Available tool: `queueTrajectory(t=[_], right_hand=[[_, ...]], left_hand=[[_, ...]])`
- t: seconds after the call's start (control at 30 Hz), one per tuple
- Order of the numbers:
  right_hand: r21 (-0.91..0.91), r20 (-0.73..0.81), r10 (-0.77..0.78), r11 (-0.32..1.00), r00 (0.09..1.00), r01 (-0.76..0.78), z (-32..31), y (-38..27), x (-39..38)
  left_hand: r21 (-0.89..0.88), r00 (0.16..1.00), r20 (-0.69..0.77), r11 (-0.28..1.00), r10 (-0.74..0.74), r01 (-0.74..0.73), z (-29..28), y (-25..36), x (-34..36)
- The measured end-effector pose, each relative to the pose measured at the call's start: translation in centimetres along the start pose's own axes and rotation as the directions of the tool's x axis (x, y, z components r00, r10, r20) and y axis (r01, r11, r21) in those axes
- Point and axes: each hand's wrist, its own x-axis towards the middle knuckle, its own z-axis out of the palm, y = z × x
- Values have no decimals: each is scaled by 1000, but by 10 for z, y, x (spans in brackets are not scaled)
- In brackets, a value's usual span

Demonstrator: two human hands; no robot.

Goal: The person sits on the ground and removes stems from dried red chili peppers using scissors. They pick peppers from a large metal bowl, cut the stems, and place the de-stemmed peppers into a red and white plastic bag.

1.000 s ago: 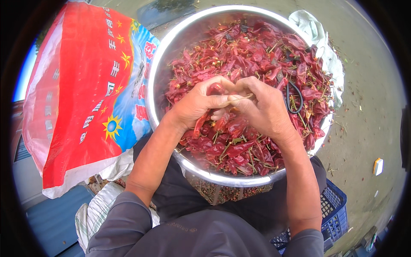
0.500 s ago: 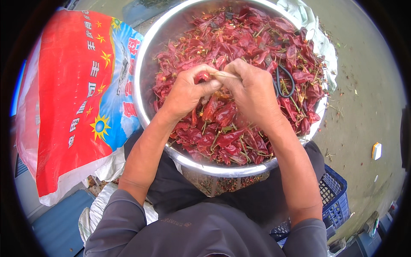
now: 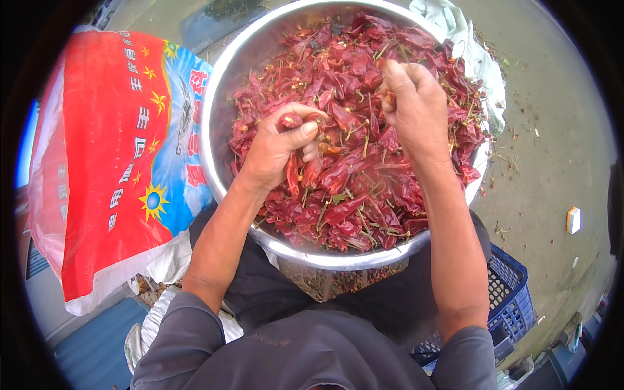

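A large steel basin (image 3: 216, 130) is heaped with dried red chilli peppers (image 3: 351, 208), many with stalks or loose stems. My left hand (image 3: 283, 143) is over the left middle of the heap, fingers closed round red chillies, with thumb and forefinger round their rounded ends. My right hand (image 3: 413, 107) has moved apart from it and is raised over the right part of the heap, fingers curled and closed, something small and reddish half hidden under them; I cannot make out what.
A red and blue printed sack (image 3: 97, 162) stands left of the basin. A white woven sack (image 3: 487, 97) lies behind its right side, a blue plastic crate (image 3: 510, 305) by my right leg, a small white-and-yellow object (image 3: 573, 220) on the concrete ground (image 3: 546, 162).
My hands were together on a pale stem; now my right hand has lifted away up and rightward, covering where black-handled scissors showed. My left hand stays closed on chillies.
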Motion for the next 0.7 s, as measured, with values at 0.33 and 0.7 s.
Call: queueTrajectory(t=[0.33, 0.7], right_hand=[[-972, 98, -594, 114, 798, 204, -90, -14, 24], [-952, 290, 143, -58, 946, 301, -31, 36, 11]], left_hand=[[3, 995, -95, 1000, -2, 3, -4, 5, 8], [-19, 986, -153, 997, 65, -68, -29, 14, 12]])
